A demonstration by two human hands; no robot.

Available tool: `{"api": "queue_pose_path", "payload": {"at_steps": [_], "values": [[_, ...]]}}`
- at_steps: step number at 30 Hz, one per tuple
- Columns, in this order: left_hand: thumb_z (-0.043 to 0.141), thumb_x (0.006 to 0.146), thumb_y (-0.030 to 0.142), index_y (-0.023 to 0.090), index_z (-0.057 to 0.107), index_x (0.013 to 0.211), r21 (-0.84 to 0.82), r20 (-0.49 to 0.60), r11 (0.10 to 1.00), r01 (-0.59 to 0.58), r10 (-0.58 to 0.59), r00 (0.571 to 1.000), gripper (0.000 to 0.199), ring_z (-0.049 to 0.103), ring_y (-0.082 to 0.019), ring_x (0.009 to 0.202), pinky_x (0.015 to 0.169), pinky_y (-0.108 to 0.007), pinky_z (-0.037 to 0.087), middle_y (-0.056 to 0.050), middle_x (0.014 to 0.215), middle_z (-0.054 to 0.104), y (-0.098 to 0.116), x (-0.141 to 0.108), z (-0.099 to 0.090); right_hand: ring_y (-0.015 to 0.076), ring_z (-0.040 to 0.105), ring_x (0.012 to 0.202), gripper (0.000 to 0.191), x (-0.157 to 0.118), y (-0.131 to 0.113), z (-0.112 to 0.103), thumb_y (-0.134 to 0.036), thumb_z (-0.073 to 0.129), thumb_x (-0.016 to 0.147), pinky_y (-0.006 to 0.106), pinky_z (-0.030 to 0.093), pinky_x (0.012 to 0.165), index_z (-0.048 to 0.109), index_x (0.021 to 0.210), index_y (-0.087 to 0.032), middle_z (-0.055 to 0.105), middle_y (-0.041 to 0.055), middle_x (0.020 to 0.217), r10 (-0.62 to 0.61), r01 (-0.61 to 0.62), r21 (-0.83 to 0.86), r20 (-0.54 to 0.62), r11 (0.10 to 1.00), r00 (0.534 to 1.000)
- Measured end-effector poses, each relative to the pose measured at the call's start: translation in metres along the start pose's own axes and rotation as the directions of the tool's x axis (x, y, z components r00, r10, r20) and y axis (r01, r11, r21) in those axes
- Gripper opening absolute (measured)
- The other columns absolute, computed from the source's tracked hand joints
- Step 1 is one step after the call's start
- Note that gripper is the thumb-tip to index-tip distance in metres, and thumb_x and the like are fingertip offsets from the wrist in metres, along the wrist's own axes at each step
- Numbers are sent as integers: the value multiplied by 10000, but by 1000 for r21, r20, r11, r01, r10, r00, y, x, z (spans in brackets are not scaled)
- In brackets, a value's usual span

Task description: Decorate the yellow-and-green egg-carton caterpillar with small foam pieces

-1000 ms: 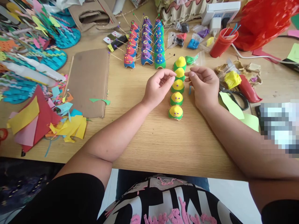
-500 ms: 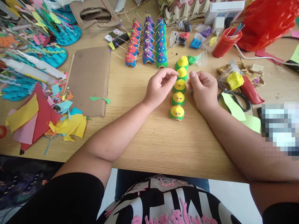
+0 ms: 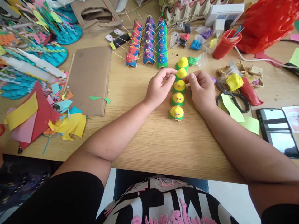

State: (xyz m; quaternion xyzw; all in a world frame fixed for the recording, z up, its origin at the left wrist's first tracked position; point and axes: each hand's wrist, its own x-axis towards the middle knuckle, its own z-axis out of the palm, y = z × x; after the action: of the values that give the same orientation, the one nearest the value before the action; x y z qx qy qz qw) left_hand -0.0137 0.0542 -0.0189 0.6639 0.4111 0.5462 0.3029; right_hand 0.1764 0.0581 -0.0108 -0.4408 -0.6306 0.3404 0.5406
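Observation:
A row of egg-carton cups, painted green with yellow domes, forms a caterpillar (image 3: 177, 99) lying lengthwise before me. The two nearest domes bear small purple eyes and a mouth; the third has one purple dot. My left hand (image 3: 161, 87) is curled, its thumb and index tips touching the left side of the second cup from the far end. From the right, my right hand (image 3: 202, 88) reaches that same cup with thumb and fingers pinched; whatever lies in the pinch is too small to make out. A bit of purple clay (image 3: 213, 79) shows behind this hand.
Red, purple and blue caterpillars (image 3: 148, 46) with stick feelers stand beyond. Cardboard (image 3: 88, 81) and paper scraps (image 3: 70, 124) lie left. Scissors (image 3: 235, 101), a red clay packet (image 3: 251, 91), a phone (image 3: 277, 130) and a red cup (image 3: 226, 45) are right.
My right hand has moved left, bringing its fingertips to the second cup. My left hand stays nearly where it was, at the cup's left side.

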Motion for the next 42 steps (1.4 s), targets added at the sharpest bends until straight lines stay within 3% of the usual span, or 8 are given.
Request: {"api": "queue_pose_path", "payload": {"at_steps": [8, 13, 20, 23, 26, 33, 37, 42], "values": [[628, 1080, 470, 272, 700, 1195, 50, 15, 998, 25, -26, 1000, 240, 749, -150, 1007, 928, -296, 586, -24, 1103, 782, 2, -2, 1, 197, 721, 855, 515, -2, -3, 1, -779, 682, 910, 397, 647, 799, 658, 909, -265, 730, 17, 854, -28, 27, 10, 17, 1000, 999], [638, 1074, 504, 280, 729, 1136, 73, -3, 997, -16, 16, 1000, 250, 744, -170, 1044, 904, -317, 585, -29, 1130, 793, 15, -3, -1, 171, 658, 757, 541, -3, -9, -1, -778, 656, 932, 355, 598, 721, 651, 826, -248, 626, 4, 730, -38, 38, -29, 2, 999, 999], [784, 993, 415, 309, 792, 1077, 206, 98, 958, -200, 184, 978, 136, 711, -236, 1149, 1131, -470, 544, -23, 1093, 795, 32, -3, -5, 143, 534, 621, 647, -8, -29, -1, -838, 586, 933, 339, 516, 625, 588, 674, -245, 522, -11, 614, -55, 58, -86, 44, 995, 998], [810, 974, 396, 325, 812, 1072, 215, 130, 953, -214, 190, 973, 121, 698, -238, 1147, 1177, -499, 512, -9, 1074, 788, 32, -2, -6, 143, 522, 624, 652, -8, -30, -1, -815, 572, 959, 333, 505, 622, 562, 648, -242, 498, -12, 599, -69, 73, -108, 47, 991, 997], [813, 973, 383, 334, 830, 1039, 236, 119, 949, -210, 186, 975, 84, 689, -230, 1106, 1137, -483, 528, -5, 1015, 780, 31, -2, -5, 143, 519, 633, 632, -9, -28, -2, -771, 587, 981, 329, 489, 621, 562, 644, -237, 488, -12, 604, -79, 83, -101, 51, 991, 996], [747, 1024, 441, 321, 838, 1014, 263, 60, 911, -317, 313, 948, 151, 692, -199, 1012, 984, -420, 569, -6, 936, 778, 25, -3, -3, 112, 436, 586, 662, -9, -29, -2, -793, 593, 962, 305, 447, 602, 577, 633, -218, 485, -24, 599, -107, 113, -62, 92, 992, 990], [706, 1056, 428, 299, 834, 1011, 311, -2, 879, -362, 382, 924, 187, 705, -173, 968, 940, -391, 574, 5, 920, 797, 24, -3, -2, 120, 497, 626, 667, -9, -30, -2, -803, 501, 998, 312, 475, 640, 614, 705, -214, 530, -13, 644, -85, 86, -7, 113, 996, 990], [730, 1044, 386, 264, 827, 984, 303, -48, 868, -393, 426, 903, 166, 715, -156, 934, 911, -346, 585, 8, 915, 805, 26, -2, -2, 132, 524, 697, 552, -9, -28, -1, -750, 684, 936, 318, 461, 687, 648, 790, -219, 570, -14, 722, -95, 85, 74, 148, 994, 984]]}}
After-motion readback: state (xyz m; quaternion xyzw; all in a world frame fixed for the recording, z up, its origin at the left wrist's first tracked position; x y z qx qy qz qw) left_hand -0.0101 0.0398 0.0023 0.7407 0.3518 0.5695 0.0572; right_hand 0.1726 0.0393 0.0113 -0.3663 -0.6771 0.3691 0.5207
